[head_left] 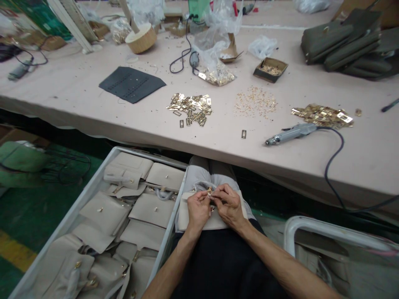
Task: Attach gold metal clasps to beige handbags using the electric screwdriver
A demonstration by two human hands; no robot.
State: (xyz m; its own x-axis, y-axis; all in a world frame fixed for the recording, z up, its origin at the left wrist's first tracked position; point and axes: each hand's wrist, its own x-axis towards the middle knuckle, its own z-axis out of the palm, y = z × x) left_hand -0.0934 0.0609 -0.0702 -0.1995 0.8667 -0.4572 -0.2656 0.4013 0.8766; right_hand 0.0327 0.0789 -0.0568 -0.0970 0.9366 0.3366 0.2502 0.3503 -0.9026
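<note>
A light beige handbag [218,224] lies across my lap, its handle wrapped in pale covering. Gold-coloured hardware [209,189] shows at its upper middle. From the left, my left hand [198,208] pinches the bag at this hardware, thumb and fingers closed. My right hand [229,203] faces it, its fingertips also pinched together there and nearly touching the left ones. The fingers partly hide the small part between them. On the table edge beyond lies a single metal plate [243,134] with a rectangular cut-out.
At left stands a pale crate [168,245] of beige handbags. On the table are an electric screwdriver [289,133], a pile of gold plates [191,107], scattered small screws [255,101], a small box [270,69] and dark bags [339,45]. Another bin [289,228] is at right.
</note>
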